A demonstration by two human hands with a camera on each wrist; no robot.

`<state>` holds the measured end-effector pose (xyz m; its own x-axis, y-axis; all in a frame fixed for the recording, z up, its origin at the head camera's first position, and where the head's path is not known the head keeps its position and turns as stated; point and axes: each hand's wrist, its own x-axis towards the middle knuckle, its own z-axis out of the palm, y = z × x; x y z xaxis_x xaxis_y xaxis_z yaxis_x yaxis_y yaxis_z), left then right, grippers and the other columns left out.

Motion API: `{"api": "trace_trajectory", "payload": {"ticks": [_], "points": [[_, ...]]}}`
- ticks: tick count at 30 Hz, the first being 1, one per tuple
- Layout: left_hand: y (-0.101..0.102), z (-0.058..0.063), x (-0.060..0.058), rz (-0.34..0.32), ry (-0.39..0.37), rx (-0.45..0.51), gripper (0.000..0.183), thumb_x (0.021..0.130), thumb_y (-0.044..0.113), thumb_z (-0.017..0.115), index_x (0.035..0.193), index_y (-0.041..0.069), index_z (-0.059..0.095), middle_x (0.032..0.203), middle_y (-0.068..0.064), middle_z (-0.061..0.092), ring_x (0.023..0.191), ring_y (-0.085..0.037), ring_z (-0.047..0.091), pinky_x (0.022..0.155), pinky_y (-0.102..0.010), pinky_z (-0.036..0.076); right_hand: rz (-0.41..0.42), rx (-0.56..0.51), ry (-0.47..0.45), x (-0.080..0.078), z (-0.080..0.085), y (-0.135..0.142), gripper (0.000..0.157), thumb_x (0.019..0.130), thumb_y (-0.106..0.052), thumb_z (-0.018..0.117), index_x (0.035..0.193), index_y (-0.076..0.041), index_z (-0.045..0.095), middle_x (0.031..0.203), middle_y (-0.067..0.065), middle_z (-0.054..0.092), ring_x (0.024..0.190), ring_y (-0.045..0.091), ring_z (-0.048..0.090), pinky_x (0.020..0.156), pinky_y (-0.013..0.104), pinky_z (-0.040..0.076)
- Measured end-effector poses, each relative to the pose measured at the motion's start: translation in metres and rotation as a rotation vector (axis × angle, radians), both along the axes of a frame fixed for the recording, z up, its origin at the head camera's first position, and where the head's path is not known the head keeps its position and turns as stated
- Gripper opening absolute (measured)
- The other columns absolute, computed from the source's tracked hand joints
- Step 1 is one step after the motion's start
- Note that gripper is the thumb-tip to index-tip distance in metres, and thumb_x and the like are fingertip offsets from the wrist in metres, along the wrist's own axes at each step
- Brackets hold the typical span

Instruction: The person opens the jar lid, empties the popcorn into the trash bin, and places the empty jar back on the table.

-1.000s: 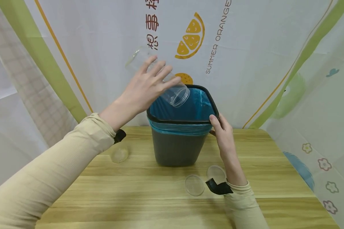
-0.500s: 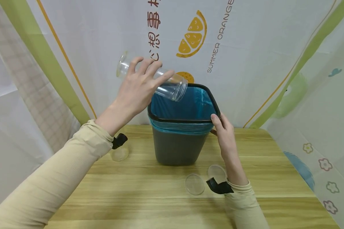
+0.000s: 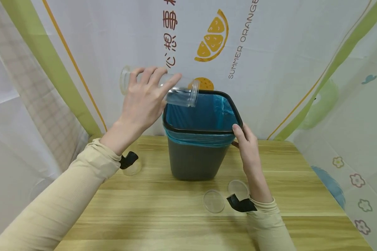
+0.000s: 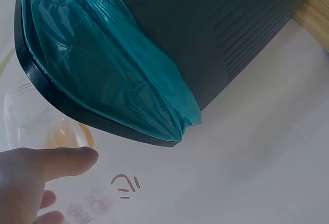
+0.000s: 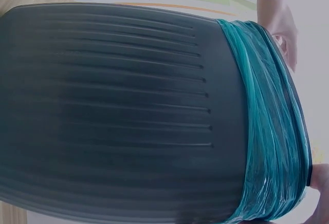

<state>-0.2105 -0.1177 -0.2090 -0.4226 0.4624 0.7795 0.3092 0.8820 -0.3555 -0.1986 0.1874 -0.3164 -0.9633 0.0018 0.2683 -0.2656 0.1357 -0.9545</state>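
In the head view my left hand (image 3: 145,97) grips a clear plastic jar (image 3: 182,94) from above. The jar lies nearly level, its open mouth over the left part of the bin's opening, and I see nothing inside it. The dark grey bin (image 3: 194,162) stands on the table, lined with a blue bag (image 3: 201,140) folded over its edge under a black rim. At the rim's near right corner, my right hand (image 3: 248,150) holds on with the thumb on top. The left wrist view shows the left thumb (image 4: 67,163) against the jar (image 4: 31,116).
Two clear round lids (image 3: 214,201) lie on the wooden table (image 3: 163,219) in front of the bin, one partly behind the right wrist's black mount (image 3: 241,203). Another clear round item (image 3: 133,168) sits by the left wrist, partly hidden. A printed white curtain (image 3: 270,69) hangs behind.
The jar has tipped from slanting mouth-down to almost horizontal and shifted left with my left hand. My right hand stays on the bin's rim. The head view has shifted slightly.
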Motion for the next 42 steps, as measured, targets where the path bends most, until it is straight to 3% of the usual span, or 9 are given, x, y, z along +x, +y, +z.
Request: {"api": "trace_trajectory", "payload": {"ticks": [3,10,20,25,36,42], "points": [[-0.002,-0.003,0.001,0.001,-0.003,0.034,0.064,0.087,0.007,0.072,0.147,0.023,0.054,0.136,-0.015,0.059,0.124,-0.035,0.054,0.104,-0.054,0.04,-0.002,0.004,0.0,0.0,0.0,0.0,0.056,0.105,-0.05,0.048,0.152,-0.019,0.05,0.149,0.009,0.053,0.136,0.02,0.05,0.114,0.055,0.045],[-0.004,-0.009,0.007,0.008,-0.044,0.132,0.07,0.083,0.019,0.082,0.147,0.024,0.054,0.136,-0.014,0.06,0.124,-0.036,0.055,0.1,-0.056,0.044,0.002,0.005,0.007,0.0,0.0,0.0,0.055,0.106,-0.049,0.047,0.153,-0.021,0.049,0.151,0.009,0.052,0.137,0.019,0.049,0.114,0.055,0.045],[-0.013,-0.024,0.015,0.003,-0.151,0.35,0.084,0.078,0.033,0.09,0.151,0.021,0.05,0.139,-0.015,0.063,0.128,-0.037,0.058,0.094,-0.059,0.048,-0.001,0.001,0.008,0.0,0.0,-0.001,0.056,0.106,-0.049,0.047,0.155,-0.022,0.047,0.154,0.008,0.051,0.139,0.019,0.049,0.114,0.055,0.044],[-0.019,-0.031,0.018,-0.007,-0.161,0.44,0.087,0.075,0.037,0.091,0.149,0.018,0.05,0.139,-0.015,0.064,0.127,-0.037,0.061,0.091,-0.06,0.053,-0.01,-0.009,0.005,-0.001,0.001,-0.002,0.056,0.106,-0.049,0.047,0.154,-0.02,0.048,0.152,0.007,0.052,0.135,0.018,0.05,0.113,0.055,0.045],[-0.029,-0.054,0.022,-0.03,-0.163,0.572,0.085,0.079,0.045,0.085,0.148,0.009,0.05,0.128,-0.019,0.068,0.11,-0.038,0.067,0.074,-0.059,0.059,-0.004,-0.003,0.012,-0.002,0.0,-0.002,0.056,0.106,-0.05,0.048,0.152,-0.02,0.05,0.15,0.007,0.054,0.133,0.018,0.051,0.113,0.055,0.045],[-0.031,-0.065,0.027,-0.028,-0.187,0.638,0.088,0.079,0.049,0.084,0.148,0.006,0.049,0.127,-0.019,0.069,0.11,-0.038,0.069,0.073,-0.06,0.057,-0.009,0.0,0.015,-0.002,0.0,-0.002,0.055,0.106,-0.049,0.047,0.152,-0.019,0.05,0.149,0.008,0.055,0.132,0.019,0.051,0.113,0.056,0.045]]}}
